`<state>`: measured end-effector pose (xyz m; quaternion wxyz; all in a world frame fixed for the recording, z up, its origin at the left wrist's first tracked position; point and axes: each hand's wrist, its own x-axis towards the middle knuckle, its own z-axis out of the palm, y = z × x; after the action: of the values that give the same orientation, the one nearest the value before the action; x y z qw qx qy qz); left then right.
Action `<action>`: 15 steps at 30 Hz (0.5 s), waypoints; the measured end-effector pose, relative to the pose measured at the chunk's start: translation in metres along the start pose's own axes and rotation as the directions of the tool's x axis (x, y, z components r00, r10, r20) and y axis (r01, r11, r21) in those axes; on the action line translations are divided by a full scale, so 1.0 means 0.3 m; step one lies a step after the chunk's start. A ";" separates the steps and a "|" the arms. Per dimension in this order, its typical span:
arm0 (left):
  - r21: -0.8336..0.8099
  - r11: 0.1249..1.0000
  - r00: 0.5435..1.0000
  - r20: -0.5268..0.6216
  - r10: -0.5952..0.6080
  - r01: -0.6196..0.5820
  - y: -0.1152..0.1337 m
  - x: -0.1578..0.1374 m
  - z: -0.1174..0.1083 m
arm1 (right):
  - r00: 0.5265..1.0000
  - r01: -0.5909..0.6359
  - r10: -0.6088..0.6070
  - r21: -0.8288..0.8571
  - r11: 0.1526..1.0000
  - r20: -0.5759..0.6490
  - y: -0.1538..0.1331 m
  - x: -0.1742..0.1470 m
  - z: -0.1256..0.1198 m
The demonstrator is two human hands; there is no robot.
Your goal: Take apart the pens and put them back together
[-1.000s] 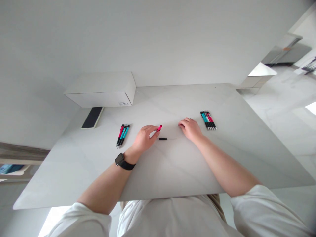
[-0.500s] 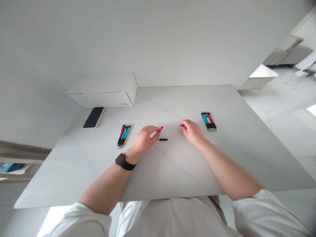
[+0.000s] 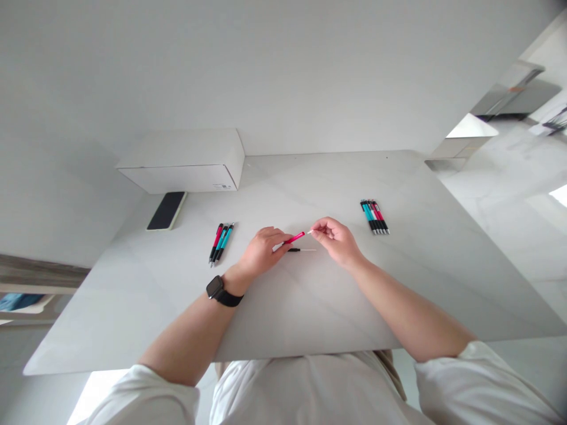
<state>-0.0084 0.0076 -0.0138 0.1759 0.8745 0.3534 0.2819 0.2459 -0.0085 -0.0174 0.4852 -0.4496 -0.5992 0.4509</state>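
My left hand is closed on a pink pen barrel, whose end points right. Between the thumb and fingers of my right hand is a small white pen part, its tip close to the barrel's end; the rest of it is hidden by the fingers. On the table just below lies a black pen grip with a thin refill sticking out to the right, its left end partly covered by my left hand. Three pens, one pink and two teal, lie left of my left hand.
Several teal and pink pens lie in a row to the right on the white table. A phone rests at the left, in front of a white box by the wall.
My right hand has moved left, bringing the small white part near the pink barrel. The barrel has turned more level and shows more of its length from my left hand.
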 end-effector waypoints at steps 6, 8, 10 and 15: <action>0.012 1.000 1.000 0.003 0.017 -0.017 0.007 0.001 0.000 | 0.996 0.083 -0.084 -0.139 0.987 -0.005 -0.017 -0.013 0.018; 0.016 1.000 1.000 0.005 0.021 -0.021 0.007 0.001 0.000 | 0.991 0.127 -0.130 -0.196 0.972 -0.004 -0.027 -0.015 0.020; 0.022 1.000 1.000 0.007 0.022 -0.022 0.006 0.000 0.002 | 0.984 0.172 -0.176 -0.243 0.955 0.004 -0.035 -0.015 0.022; 0.055 0.998 1.000 -0.008 0.010 -0.009 0.002 -0.006 0.012 | 0.974 0.224 -0.227 -0.288 0.931 0.022 -0.030 -0.013 0.026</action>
<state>-0.0070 0.0054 -0.0169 0.1490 0.8794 0.3575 0.2768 0.2378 -0.0148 -0.0102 0.4662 -0.4466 -0.7034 0.2973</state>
